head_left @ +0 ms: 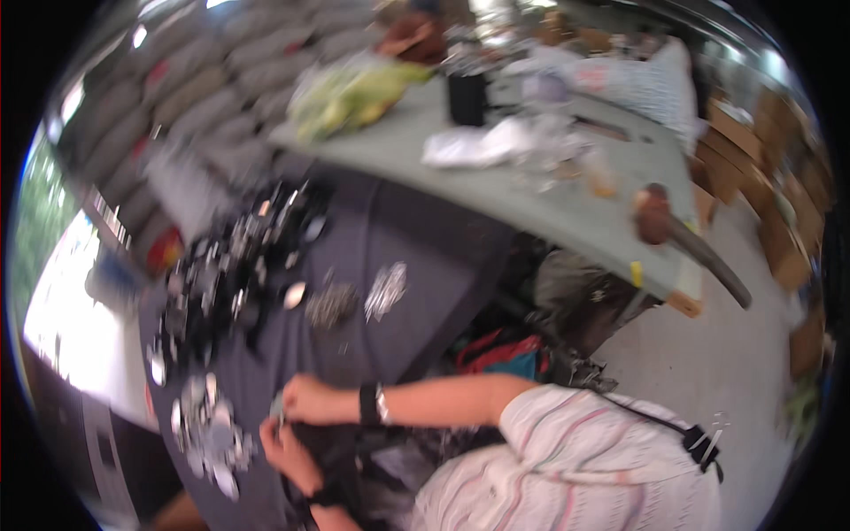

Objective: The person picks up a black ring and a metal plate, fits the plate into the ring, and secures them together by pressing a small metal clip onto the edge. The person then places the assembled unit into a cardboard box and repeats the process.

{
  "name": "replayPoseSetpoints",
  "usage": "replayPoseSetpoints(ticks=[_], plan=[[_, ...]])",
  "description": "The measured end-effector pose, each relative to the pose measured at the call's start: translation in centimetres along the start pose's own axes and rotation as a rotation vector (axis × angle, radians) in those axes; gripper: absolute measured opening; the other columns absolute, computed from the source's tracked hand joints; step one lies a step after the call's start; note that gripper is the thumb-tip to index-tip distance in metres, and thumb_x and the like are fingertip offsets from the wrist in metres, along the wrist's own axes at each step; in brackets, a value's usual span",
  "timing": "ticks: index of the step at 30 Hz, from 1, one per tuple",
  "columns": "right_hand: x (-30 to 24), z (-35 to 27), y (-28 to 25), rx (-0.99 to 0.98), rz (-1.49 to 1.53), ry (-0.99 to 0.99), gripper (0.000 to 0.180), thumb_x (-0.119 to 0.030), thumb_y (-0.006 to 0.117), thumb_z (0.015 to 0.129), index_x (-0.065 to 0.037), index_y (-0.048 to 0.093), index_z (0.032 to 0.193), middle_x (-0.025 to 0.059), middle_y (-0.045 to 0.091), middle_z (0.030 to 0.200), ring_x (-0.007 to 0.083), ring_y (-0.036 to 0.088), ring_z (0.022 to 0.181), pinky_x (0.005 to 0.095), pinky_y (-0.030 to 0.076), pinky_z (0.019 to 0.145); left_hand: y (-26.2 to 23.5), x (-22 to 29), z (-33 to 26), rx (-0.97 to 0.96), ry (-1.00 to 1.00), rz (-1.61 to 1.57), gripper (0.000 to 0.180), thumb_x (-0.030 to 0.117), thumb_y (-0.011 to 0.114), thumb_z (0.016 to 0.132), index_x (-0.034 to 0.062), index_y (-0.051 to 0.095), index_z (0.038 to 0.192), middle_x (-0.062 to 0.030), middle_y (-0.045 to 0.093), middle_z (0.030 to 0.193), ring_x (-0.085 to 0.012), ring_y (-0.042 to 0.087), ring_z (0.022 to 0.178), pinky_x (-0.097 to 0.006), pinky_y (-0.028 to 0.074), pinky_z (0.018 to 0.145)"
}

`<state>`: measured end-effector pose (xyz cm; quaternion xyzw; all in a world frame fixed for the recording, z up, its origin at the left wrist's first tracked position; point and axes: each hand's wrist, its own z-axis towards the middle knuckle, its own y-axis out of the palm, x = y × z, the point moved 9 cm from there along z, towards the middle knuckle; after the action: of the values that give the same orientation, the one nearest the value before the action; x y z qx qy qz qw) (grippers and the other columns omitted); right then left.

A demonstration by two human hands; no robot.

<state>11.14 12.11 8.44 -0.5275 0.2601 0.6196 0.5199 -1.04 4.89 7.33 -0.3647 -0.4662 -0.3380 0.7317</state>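
My right hand (305, 400), with a dark band on its wrist, is closed in a pinch above the dark cloth-covered table (354, 212). Just below it in the view, my left hand (290, 456) is also closed, its fingertips meeting those of the right. Between them sits a small greyish piece (277, 409), blurred and mostly hidden by the fingers. Beside my hands spreads a pile of shiny silver flat pieces (212, 434). Farther off lie a heap of small brownish metal bits (331, 305), a bundle of thin silver pieces (386, 290) and a rounded shiny piece (295, 295).
Many black and silver parts (235, 265) cover the table's far left side. A pale green table (390, 150) adjoins it, carrying a hammer (660, 217), plastic bags (496, 143) and a yellow-green bag (354, 96). Stacked grey sacks (204, 93) stand behind; cardboard boxes (770, 177) line the right.
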Motion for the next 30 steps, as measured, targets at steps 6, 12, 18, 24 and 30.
replayPoseSetpoints(ticks=[6,12,18,24,30], plan=[[2.3,1.2,-0.5,-0.031,0.016,0.064,0.021,-0.010,0.076,0.055,0.001,0.060,0.063,0.0113,0.060,0.060,0.0240,0.060,0.059,0.0362,0.044,0.053,0.3,0.8,-0.8,-0.072,0.021,-0.192,0.022,0.002,0.051,0.084,-0.0049,0.059,0.104,-0.0117,0.062,0.095,-0.0211,0.057,0.086,-0.031,0.045,0.082],[0.0,2.4,-0.4,-0.164,-0.329,-0.111,0.034,-0.019,0.080,0.050,0.003,0.059,0.065,0.0167,0.060,0.064,0.0325,0.059,0.061,0.0384,0.045,0.053,0.2,2.0,-0.9,-0.154,0.000,-0.154,0.023,0.002,0.052,0.083,-0.0039,0.059,0.105,-0.0110,0.060,0.099,-0.0195,0.055,0.087,-0.030,0.044,0.082],[-3.5,0.7,-2.0,-0.119,-0.675,-0.195,0.023,-0.018,0.073,0.057,0.002,0.066,0.065,0.0223,0.062,0.067,0.0387,0.064,0.071,0.0443,0.051,0.064,1.7,0.7,-0.6,-0.180,-0.289,-0.309,0.021,0.007,0.050,0.085,0.0035,0.052,0.106,-0.0099,0.059,0.088,-0.0171,0.057,0.071,-0.032,0.048,0.059],[-4.4,-3.2,-2.8,-0.161,-1.124,-0.532,0.010,-0.018,0.060,0.070,-0.010,0.067,0.071,0.0069,0.061,0.085,0.0257,0.057,0.085,0.0393,0.043,0.069,0.2,-2.4,-1.6,-0.097,-0.424,-0.458,0.032,0.011,0.055,0.087,-0.0001,0.043,0.115,-0.0122,0.058,0.082,-0.0179,0.057,0.060,-0.032,0.051,0.050],[-7.1,-4.6,-3.4,-0.320,-1.163,-0.754,0.008,-0.019,0.060,0.070,-0.012,0.063,0.065,-0.0015,0.056,0.065,0.0178,0.055,0.075,0.0315,0.041,0.068,-1.2,-2.6,-1.3,0.021,-0.474,-0.409,0.009,0.009,0.064,0.080,0.0016,0.059,0.080,-0.0029,0.055,0.065,-0.0118,0.052,0.046,-0.025,0.045,0.040]])
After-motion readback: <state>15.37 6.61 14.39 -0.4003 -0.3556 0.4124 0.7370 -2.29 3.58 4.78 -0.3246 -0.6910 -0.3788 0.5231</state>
